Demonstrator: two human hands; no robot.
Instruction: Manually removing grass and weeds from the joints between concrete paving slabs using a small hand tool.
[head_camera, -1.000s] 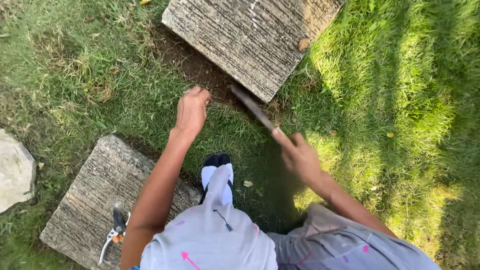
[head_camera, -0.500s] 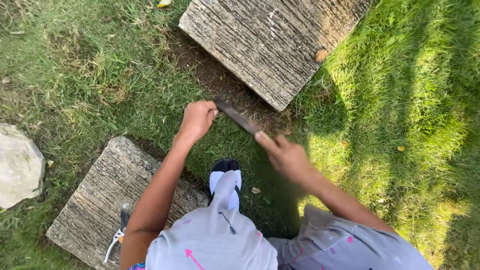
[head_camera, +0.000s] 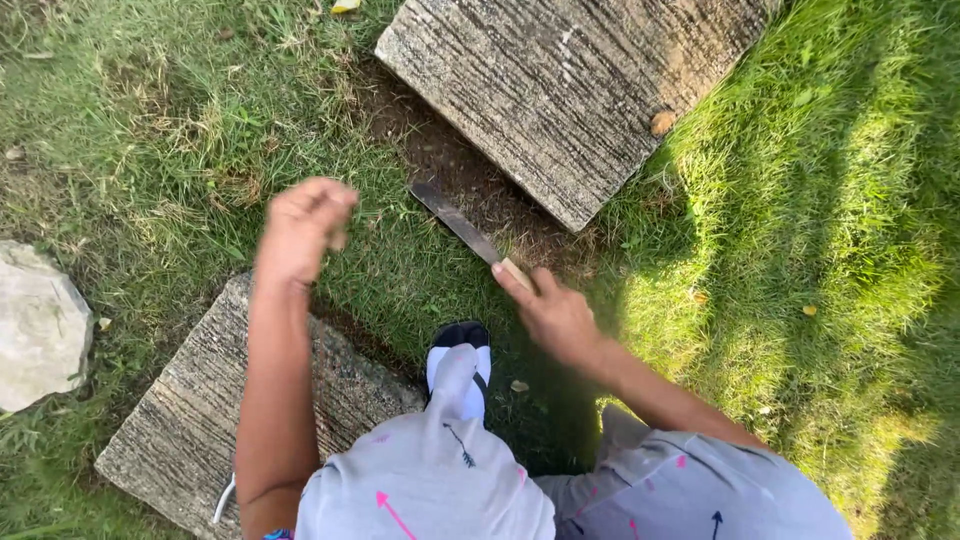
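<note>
- Head-cam view looking down at a crouching person on grass (head_camera: 180, 130); landmark = big grey stone slab (head_camera: 570, 90) at top centre, laid at an angle.
- Right hand (head_camera: 555, 315) sits just below the slab's lower corner, grip closed round the pale wooden handle of a knife (head_camera: 465, 228), index finger stretched along the handle.
- Knife blade is dark and narrow, pointing up-left from the hand toward the slab's lower-left edge; the tip lies near the strip of bare soil (head_camera: 450, 165) that runs beside that edge. Can't tell if the blade touches the ground.
- Left hand (head_camera: 305, 225) is left of the knife, well apart from the slab, raised over the grass & motion-blurred. Fingers look curled in to a loose fist; can't tell whether anything is inside.
- Second stone slab (head_camera: 190, 430) lies below-left of the landmark slab, across a grass gap, under the left forearm.
- Pale rounded rock (head_camera: 40, 325) at far left edge, well away from the landmark slab.
- Person's knees, in light grey trousers (head_camera: 440, 480) w/ small pink & dark arrow marks, fill the bottom centre; a dark-toed shoe (head_camera: 460, 340) shows between the knees, below the slab.
- Right of the slab: brighter sunlit grass, crossed by shadows.
</note>
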